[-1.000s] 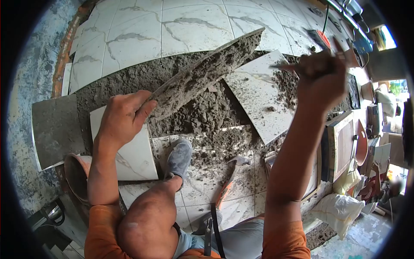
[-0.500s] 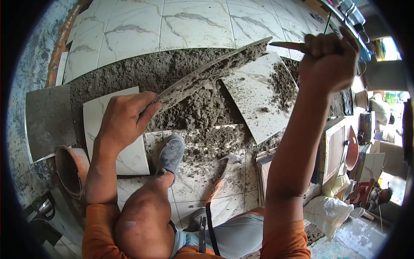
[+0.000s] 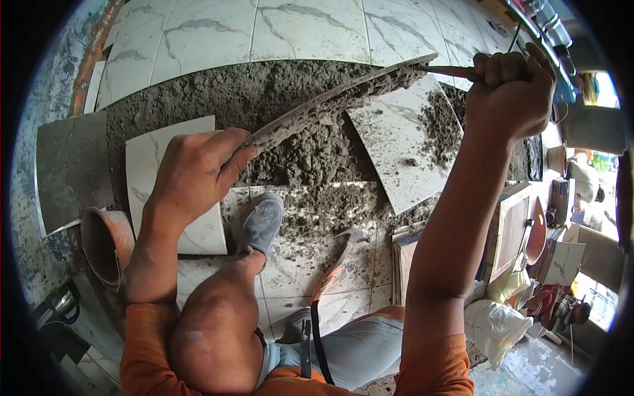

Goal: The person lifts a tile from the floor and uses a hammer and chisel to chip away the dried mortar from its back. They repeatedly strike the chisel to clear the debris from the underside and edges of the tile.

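Note:
My left hand (image 3: pixel 195 175) is closed on the near end of a tile (image 3: pixel 343 91), held tilted on edge with grey mortar clinging to its underside. A pointed trowel (image 3: pixel 454 70) is gripped in my right hand (image 3: pixel 512 92); its thin blade reaches the tile's far right corner, beside the mortar there. Most of the trowel's handle is hidden by my fingers. Below the raised tile lies a bed of crumbly mortar (image 3: pixel 317 155). A marbled white tile (image 3: pixel 403 148) strewn with mortar bits rests to the right, and another white tile (image 3: pixel 201 234) lies under my left forearm.
A claw hammer (image 3: pixel 335 264) lies on the dirty tiles by my foot. At left are a bucket (image 3: pixel 123 237) and a grey slab (image 3: pixel 69 171) near the wall. Laid marbled tiles (image 3: pixel 310 33) stretch beyond. A white sack (image 3: pixel 495 327) and a person (image 3: pixel 561 307) are at right.
The trowel's tip has gone from just off the tile's far corner to overlapping the mortar there. The tile's far end has shifted slightly right, and the whole view has moved a little.

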The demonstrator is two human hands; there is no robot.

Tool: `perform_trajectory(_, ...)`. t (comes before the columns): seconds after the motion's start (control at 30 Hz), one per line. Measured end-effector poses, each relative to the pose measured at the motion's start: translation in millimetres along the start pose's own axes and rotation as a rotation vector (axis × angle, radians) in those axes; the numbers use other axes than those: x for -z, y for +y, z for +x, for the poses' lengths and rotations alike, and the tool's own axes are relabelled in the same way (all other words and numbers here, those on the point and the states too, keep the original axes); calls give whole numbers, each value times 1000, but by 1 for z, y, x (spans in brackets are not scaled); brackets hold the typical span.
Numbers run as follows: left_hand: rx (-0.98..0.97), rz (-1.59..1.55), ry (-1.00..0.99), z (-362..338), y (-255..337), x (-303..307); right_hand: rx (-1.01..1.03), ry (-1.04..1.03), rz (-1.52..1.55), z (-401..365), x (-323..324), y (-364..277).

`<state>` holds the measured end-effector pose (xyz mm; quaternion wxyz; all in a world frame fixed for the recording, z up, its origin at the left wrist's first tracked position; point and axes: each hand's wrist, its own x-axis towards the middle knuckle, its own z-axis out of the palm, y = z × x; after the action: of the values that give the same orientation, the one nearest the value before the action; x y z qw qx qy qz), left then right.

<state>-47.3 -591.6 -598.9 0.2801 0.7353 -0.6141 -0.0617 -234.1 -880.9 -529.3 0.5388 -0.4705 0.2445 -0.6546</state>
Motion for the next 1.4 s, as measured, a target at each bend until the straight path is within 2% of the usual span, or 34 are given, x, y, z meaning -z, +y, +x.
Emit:
perform_trajectory(0.3,13,4,-50,0,1,3,2,34,15,-6,-4,4)
perform_trajectory(0.43,36,24,-66,-1,6,4,28,-26,-54,-8,-17,4)
perform_trajectory(0.53,136,177,-81,-3,18,-4,-11,-11,-110,0,-32,8)
perform_trajectory(0.6,42,245,117,7,30,-17,-89,-11,-128,12,-33,11)
perform_trajectory(0.73,-48,250,194,42,37,-43,13,14,-189,4,-54,10)
perform_trajectory(0.8,-101,201,195,60,45,-56,55,-121,-64,3,-46,20)
perform_trajectory(0.87,-117,216,178,74,54,-63,-27,-21,-71,3,-47,20)
perform_trajectory(0.93,-156,198,185,90,58,-67,50,-27,-92,1,-47,13)
perform_trajectory(1.0,-205,124,253,118,62,-74,-10,-51,-97,4,-44,13)
perform_trajectory(1.07,-91,-42,166,146,77,-79,-14,-49,-105,3,-44,12)
perform_trajectory(1.17,-151,-149,227,175,86,-105,-30,-22,-79,2,-39,12)
perform_trajectory(1.2,-155,-153,223,180,89,-105,-41,-87,-123,3,-38,10)
perform_trajectory(1.23,-99,-226,176,185,92,-105,-53,-150,-166,4,-37,8)
perform_trajectory(1.27,-41,-299,123,189,94,-105,-64,-121,-131,3,-39,12)
perform_trajectory(1.33,-20,-303,123,194,96,-107,-44,-214,-213,4,-38,12)
perform_trajectory(1.4,-13,-269,81,195,93,-107,3,-234,-123,1,-35,11)
